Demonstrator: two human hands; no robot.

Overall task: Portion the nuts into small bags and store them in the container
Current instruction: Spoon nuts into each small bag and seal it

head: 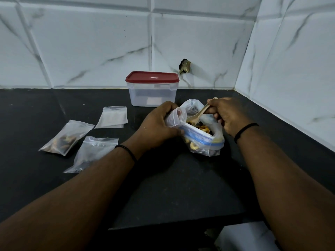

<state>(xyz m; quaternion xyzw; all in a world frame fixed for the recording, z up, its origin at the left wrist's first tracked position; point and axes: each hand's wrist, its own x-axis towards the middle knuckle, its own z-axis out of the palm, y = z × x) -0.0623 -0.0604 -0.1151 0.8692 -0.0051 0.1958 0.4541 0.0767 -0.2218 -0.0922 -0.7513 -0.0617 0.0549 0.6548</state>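
A big zip bag (208,140) with a blue seal lies open on the black counter, with mixed nuts (201,128) showing in its mouth. My left hand (159,124) grips a small clear bag (176,117) at the big bag's left edge. My right hand (226,115) holds a wooden spoon (198,115), its bowl down among the nuts. Two filled small bags (66,137) (91,153) lie at the left. Flat small bags, apparently empty (112,117), lie behind them. A clear container (152,91) with a red lid (152,77) stands shut at the back.
The black counter (172,187) ends in a front edge near the bottom of the view. White marble-look tiled walls (90,42) close the back and the right side. A dark broken spot (184,67) marks the wall behind the container.
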